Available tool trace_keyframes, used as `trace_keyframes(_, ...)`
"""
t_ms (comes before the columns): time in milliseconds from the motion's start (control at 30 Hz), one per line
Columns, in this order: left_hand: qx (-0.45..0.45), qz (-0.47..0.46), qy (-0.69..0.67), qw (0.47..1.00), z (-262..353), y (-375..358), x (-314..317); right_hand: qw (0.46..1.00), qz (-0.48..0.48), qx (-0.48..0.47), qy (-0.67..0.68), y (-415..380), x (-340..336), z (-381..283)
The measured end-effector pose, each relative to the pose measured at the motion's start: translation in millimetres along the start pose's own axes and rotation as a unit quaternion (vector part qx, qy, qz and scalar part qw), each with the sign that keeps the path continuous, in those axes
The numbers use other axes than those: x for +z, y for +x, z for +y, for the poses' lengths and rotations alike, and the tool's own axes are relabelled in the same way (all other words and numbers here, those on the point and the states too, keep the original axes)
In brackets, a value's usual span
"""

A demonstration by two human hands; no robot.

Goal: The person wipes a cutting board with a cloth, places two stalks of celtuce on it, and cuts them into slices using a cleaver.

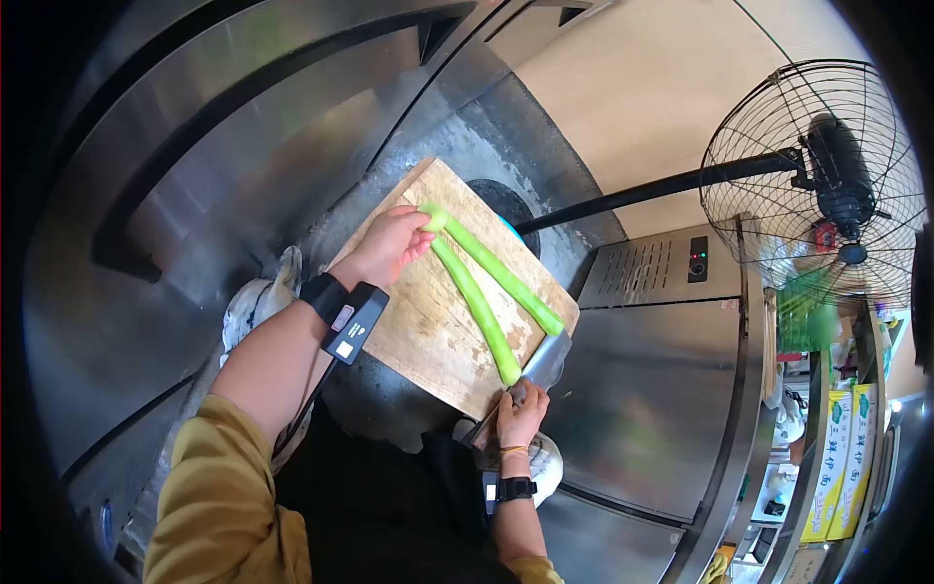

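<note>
Two long, peeled green stalks (477, 307) lie on a worn wooden cutting board (413, 326), spread apart at their near ends. Their far ends come close together by a pale green rounded part (435, 216). My left hand (387, 248) pinches that pale part, fingers closed on it above the board's far corner. At the near edge, my right hand (522, 414) is closed round a cleaver (547, 362). Its broad metal blade lies right by the stalks' near ends, and its handle is mostly hidden by my hand.
Steel cabinet doors (282, 127) with long handles rise on the left. Low steel refrigeration doors (642, 399) stand on the right. A black caged fan (837, 165) on a pole is at upper right. Shelves hold yellow boxes (842, 462). White shoes (258, 307) show beside the board.
</note>
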State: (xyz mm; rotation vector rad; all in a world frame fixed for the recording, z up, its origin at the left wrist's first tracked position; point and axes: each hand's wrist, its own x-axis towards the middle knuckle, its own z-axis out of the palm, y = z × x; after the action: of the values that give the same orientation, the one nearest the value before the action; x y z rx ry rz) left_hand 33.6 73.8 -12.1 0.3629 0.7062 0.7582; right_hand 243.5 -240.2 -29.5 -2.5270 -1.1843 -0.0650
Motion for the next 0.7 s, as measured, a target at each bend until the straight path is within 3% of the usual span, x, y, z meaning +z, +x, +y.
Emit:
trace_keyframes(67, 0.0, 0.005, 0.002, 1.0, 3, -3, 1, 0.999, 0.019, -0.034, -0.016, 4, -4, -13)
trace_keyframes(167, 0.004, 0.026, 0.011, 1.0, 6, -4, 1, 0.995, -0.027, -0.093, -0.032, 18, -10, -37)
trace_keyframes(400, 0.014, 0.041, 0.009, 0.999, 11, -7, 0, 0.988, -0.073, -0.093, -0.102, 64, 0, -44)
trace_keyframes(533, 0.003, 0.032, 0.01, 0.999, 7, 1, -2, 0.997, -0.034, -0.058, -0.029, 78, 6, -31)
trace_keyframes(633, -0.002, 0.023, 0.023, 0.999, 5, 3, -2, 0.996, 0.065, -0.056, 0.0, 62, 4, -24)
trace_keyframes(700, 0.0, 0.035, 0.026, 0.999, 4, 2, 1, 0.998, 0.054, -0.015, -0.03, 38, 5, -13)
